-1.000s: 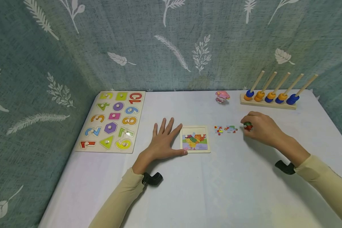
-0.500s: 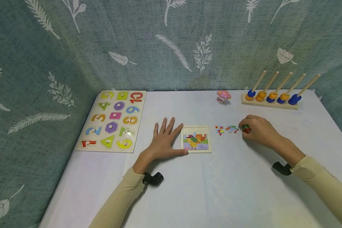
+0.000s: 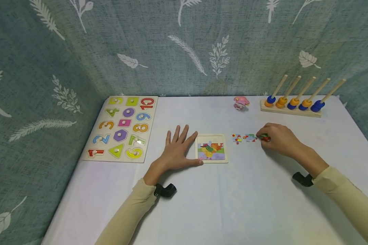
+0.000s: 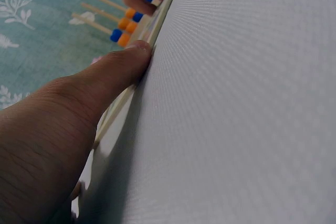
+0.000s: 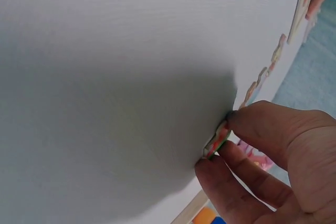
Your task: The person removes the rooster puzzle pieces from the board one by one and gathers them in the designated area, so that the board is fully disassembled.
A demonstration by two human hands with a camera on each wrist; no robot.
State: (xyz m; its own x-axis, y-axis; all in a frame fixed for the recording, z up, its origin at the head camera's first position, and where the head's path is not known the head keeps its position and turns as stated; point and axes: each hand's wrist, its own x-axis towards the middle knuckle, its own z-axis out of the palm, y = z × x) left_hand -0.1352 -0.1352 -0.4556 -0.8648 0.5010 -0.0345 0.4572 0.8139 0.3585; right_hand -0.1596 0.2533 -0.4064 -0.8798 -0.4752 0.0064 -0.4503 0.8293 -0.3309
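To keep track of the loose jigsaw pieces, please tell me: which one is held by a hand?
The red-and-green jigsaw piece, pinched by the right hand; the partly light-blue jigsaw pieces to its left lie unheld on the white tabletop.

The head view looks forward and down from above, far enough back to take in much of the table [image 3: 202, 204] and, across the top of the frame, the cloth [image 3: 156, 34]. The left wrist view is close, low and steeply tilted, facing past the left hand [image 3: 176, 153] at its left edge toward the abacus [image 3: 289, 109] at upper left. The right wrist view, also close and tilted, faces the right hand [image 3: 279, 139] at lower right. All three share the tray [image 3: 211, 139]: near centre, left of centre, and upper right respectively.
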